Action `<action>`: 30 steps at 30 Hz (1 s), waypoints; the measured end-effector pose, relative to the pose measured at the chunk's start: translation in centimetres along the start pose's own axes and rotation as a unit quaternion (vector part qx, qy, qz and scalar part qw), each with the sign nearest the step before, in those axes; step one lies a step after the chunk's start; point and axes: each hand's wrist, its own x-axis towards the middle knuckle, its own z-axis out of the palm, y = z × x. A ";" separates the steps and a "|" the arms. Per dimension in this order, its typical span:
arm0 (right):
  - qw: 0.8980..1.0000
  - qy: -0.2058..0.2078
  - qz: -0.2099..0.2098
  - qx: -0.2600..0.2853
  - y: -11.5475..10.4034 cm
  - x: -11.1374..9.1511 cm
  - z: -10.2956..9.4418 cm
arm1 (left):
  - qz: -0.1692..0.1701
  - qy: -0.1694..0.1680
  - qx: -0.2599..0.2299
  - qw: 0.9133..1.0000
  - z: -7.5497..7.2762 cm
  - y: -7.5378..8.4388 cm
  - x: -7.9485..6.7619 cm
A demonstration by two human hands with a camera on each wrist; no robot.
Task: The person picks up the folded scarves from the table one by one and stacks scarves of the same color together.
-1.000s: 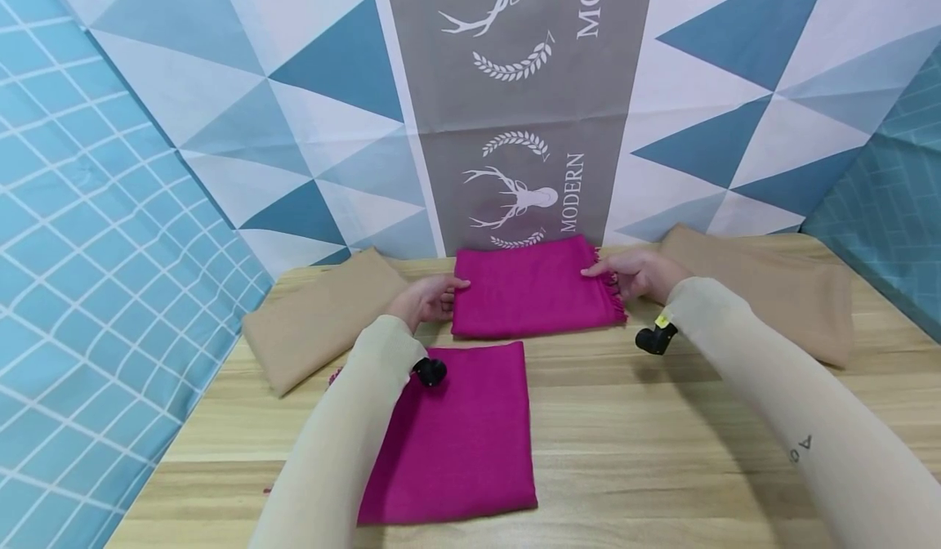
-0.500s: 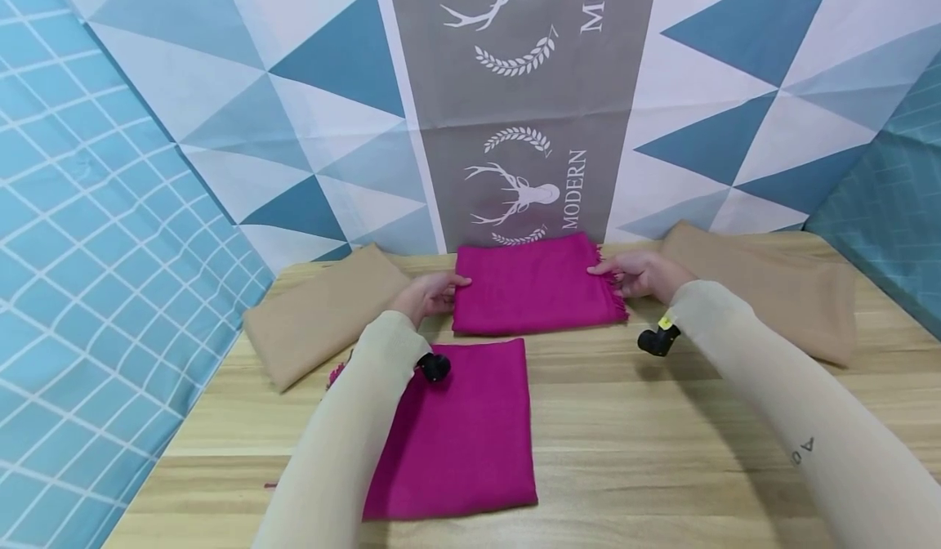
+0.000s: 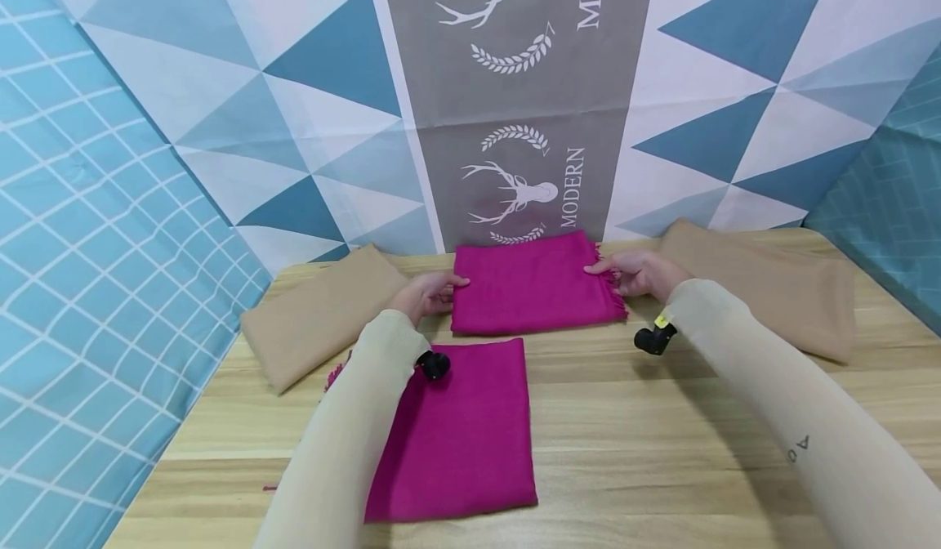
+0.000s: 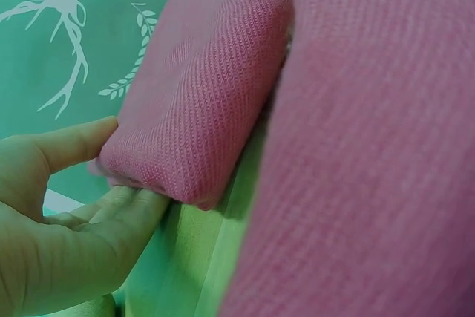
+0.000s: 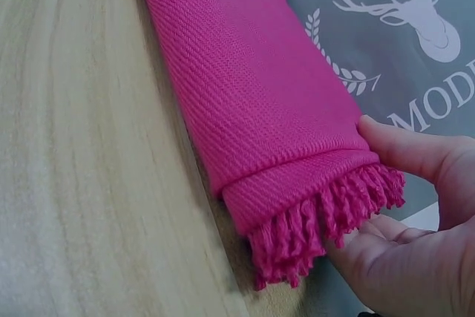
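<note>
One near cloth (image 3: 470, 435): flat on the table (image 3: 625, 467).
Left hand (image 3: 426, 294): pinches plain end of far cloth (image 3: 532, 287).
Right hand (image 3: 639, 275): pinches its fringed end.
Far cloth: before the backdrop (image 3: 507, 100); two-handed positioning apparently in hand; next move seems to need matched grip.

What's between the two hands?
The far magenta cloth: the left hand holds its plain end, the right hand its fringed end. The head view shows this.
</note>
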 end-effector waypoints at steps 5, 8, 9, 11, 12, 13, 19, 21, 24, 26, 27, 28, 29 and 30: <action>0.999 0.025 -0.003 -0.022 0.1 -0.3 0.0 | 0.005 0.003 0.009 1.000 -0.1 0.1 -0.5; 0.999 0.037 -0.007 -0.029 0.1 -0.5 0.1 | 0.009 -0.003 0.019 1.000 -0.2 0.2 -0.8; 0.999 0.041 -0.009 -0.028 0.1 -0.6 0.1 | 0.009 -0.003 0.023 1.000 -0.2 0.2 -0.8; 0.998 0.049 -0.011 -0.023 0.1 -0.6 0.2 | 0.010 -0.005 0.025 1.000 -0.3 0.2 -1.0; 0.998 0.052 -0.012 -0.023 0.1 -0.6 0.2 | 0.011 -0.005 0.025 1.000 -0.3 0.2 -1.1; 0.998 0.054 -0.013 -0.024 0.0 -0.6 0.2 | 0.013 -0.005 0.025 1.000 -0.3 0.3 -1.1; 0.998 0.058 -0.017 -0.031 0.0 -0.8 0.4 | 0.032 -0.014 0.029 0.999 -0.3 0.3 -1.5; 0.998 0.059 -0.018 -0.029 0.0 -1.0 0.5 | 0.037 -0.021 0.030 0.999 -0.3 0.3 -1.5; 0.997 0.059 -0.023 -0.033 0.0 -1.3 0.6 | 0.041 -0.027 0.033 0.998 -0.3 0.3 -1.6; 0.997 0.060 -0.029 -0.032 0.1 -1.5 0.6 | 0.043 -0.029 0.037 0.998 -0.3 0.3 -1.7; 0.997 0.058 -0.033 -0.034 0.1 -1.6 0.7 | 0.044 -0.027 0.039 0.998 -0.3 0.3 -1.7; 0.997 0.058 -0.037 -0.034 0.1 -1.7 0.7 | 0.044 -0.026 0.041 0.998 -0.3 0.3 -1.8; 0.997 0.059 -0.042 -0.036 0.1 -1.7 0.7 | 0.044 -0.024 0.041 0.998 -0.3 0.4 -1.9; 0.996 0.059 -0.047 -0.039 0.1 -1.8 0.8 | 0.043 -0.022 0.043 0.998 -0.3 0.4 -2.0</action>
